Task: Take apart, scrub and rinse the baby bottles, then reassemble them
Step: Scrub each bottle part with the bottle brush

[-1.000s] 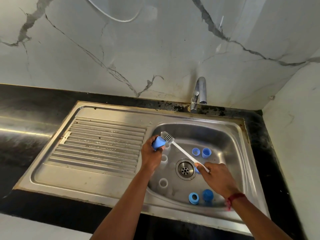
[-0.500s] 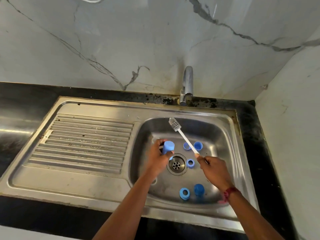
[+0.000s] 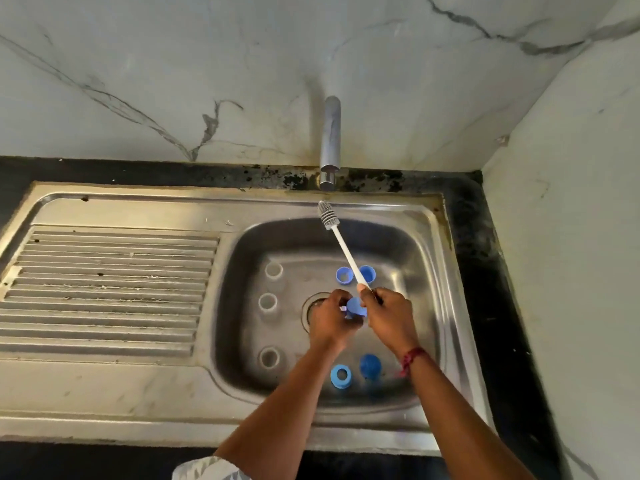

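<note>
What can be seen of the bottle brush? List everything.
The bottle brush has a thin white handle, plastic by its look, and a short grey ribbed head. It slants up and away over the sink basin, head near the faucet spout. The right hand grips its lower end; nothing else visibly touches it.

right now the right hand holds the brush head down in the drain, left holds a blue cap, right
Not quite: the head view shows the brush head up near the tap. The right hand holds it, the left hand a blue cap.
</note>
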Demonstrator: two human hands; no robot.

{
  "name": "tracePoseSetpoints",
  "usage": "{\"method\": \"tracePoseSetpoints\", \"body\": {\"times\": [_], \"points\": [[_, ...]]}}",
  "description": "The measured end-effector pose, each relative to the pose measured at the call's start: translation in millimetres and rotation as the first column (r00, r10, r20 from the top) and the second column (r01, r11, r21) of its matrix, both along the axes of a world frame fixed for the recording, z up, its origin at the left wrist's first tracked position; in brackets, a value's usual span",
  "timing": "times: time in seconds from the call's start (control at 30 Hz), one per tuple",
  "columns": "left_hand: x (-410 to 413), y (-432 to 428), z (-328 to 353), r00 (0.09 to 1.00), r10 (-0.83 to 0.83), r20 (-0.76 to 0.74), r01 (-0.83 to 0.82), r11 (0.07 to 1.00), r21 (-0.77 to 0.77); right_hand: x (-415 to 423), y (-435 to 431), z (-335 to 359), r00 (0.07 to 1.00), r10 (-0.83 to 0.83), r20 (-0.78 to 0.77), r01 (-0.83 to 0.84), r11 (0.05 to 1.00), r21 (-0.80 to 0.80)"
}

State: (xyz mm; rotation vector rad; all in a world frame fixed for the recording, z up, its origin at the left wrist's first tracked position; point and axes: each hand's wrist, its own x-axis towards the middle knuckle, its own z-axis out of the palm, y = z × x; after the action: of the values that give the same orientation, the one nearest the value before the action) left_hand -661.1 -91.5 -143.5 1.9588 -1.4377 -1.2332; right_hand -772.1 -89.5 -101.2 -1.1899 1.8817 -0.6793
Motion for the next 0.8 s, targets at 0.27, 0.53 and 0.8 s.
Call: {"method": "tracePoseSetpoints", "body": {"times": [0.27, 0.53, 0.8], "points": [[-44.9, -14.0, -31.8, 0.986, -0.132, 0.103, 0.141, 0.986, -0.087, -28.6, -7.6, -1.4, 0.99, -0.122, 0.067, 0.124, 0.992, -0.025], [-56.4, -25.6, -61.7, 0.984, -0.147, 0.098, 0.147, 0.989, 0.001, -46.7, -3.0, -12.5, 0.978, -0.174, 0.119, 0.175, 0.984, -0.001], [-56.3, -27.3, -77.2, 0.979, -0.175, 0.108, 0.177, 0.984, -0.009, -40.9, -4.1, -19.6, 0.981, -0.145, 0.128, 0.142, 0.989, 0.033]]}}
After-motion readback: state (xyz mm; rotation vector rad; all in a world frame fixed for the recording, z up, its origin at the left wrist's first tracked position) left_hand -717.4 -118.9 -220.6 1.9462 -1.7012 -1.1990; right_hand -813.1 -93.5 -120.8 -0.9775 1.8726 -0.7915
